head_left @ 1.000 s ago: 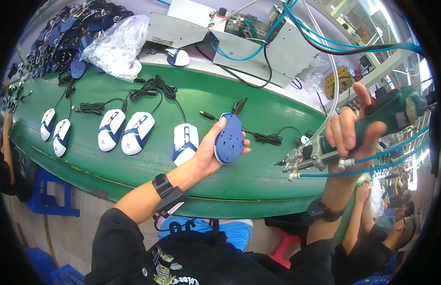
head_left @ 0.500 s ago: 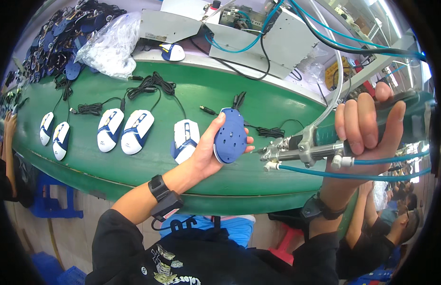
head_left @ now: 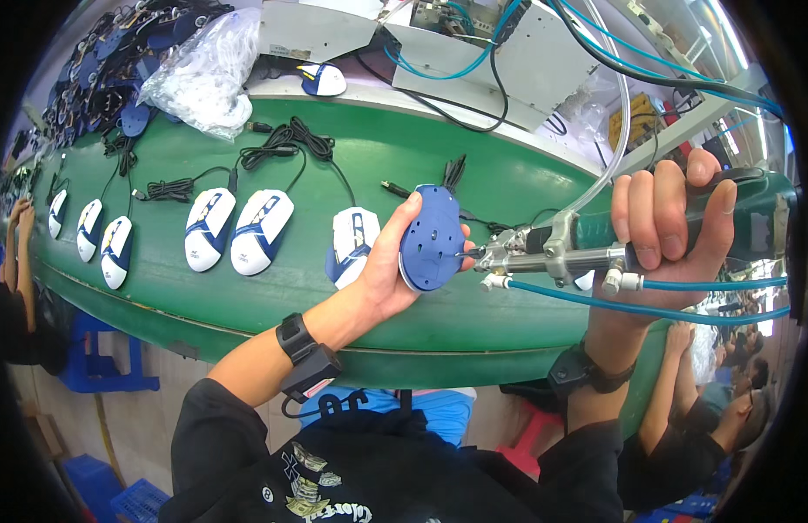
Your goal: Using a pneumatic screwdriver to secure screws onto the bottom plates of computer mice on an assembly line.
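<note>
My left hand (head_left: 385, 281) grips an upturned computer mouse (head_left: 431, 240), its blue underside with small holes facing up. Closed around the green body of a power screwdriver (head_left: 593, 254) with metal fittings and blue air hoses is my right hand (head_left: 669, 227). The screwdriver lies nearly level, and its thin bit meets the right part of the mouse's underside; the exact contact point is too small to make out. Just left of my left hand, a white-and-blue mouse (head_left: 350, 244) rests right side up on the green bench, partly behind the hand.
More white-and-blue mice (head_left: 263, 232) with bundled cables stand in a row leftward on the green bench (head_left: 238, 305). A heap of blue mouse parts (head_left: 108, 74), a clear plastic bag (head_left: 203, 74) and grey metal equipment (head_left: 500, 74) line the back. Other people sit at both sides.
The screwdriver bit has come from just right of the mouse onto its underside. The view has shifted slightly, and another mouse shows at the far left of the row.
</note>
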A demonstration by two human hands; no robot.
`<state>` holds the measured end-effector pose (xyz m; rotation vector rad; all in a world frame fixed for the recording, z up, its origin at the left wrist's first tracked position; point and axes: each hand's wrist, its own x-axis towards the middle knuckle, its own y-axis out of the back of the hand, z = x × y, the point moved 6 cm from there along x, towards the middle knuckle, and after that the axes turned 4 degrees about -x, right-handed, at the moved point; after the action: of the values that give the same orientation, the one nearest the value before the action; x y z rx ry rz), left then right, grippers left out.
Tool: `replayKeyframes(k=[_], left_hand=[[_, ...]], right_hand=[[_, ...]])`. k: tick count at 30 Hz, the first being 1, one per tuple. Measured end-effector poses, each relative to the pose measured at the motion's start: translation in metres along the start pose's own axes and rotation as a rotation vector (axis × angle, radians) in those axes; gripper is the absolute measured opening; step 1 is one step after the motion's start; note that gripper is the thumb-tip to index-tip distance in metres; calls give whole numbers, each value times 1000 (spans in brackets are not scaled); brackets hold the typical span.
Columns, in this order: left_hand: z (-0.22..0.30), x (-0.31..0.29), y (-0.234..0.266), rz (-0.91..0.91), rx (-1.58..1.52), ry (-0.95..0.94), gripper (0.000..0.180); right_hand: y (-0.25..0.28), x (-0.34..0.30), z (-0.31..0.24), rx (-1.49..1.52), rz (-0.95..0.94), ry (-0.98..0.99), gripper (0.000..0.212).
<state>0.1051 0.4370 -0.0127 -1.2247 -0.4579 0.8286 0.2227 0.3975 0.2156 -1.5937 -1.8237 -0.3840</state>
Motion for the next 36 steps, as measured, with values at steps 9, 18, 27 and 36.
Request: replayKeyframes(k=[9, 18, 27, 36], left_hand=[[-1, -4, 0, 8, 4, 3, 49], [3, -5, 5, 19, 33, -53, 46], [10, -11, 13, 12, 13, -71, 51], [5, -8, 15, 8, 21, -61, 52]], right_hand=[[-1, -16, 0, -67, -26, 30, 26], [-25, 0, -57, 44, -223, 23, 13], [-28, -33, -7, 21, -104, 45, 24], [-30, -37, -6, 25, -21, 98, 24]])
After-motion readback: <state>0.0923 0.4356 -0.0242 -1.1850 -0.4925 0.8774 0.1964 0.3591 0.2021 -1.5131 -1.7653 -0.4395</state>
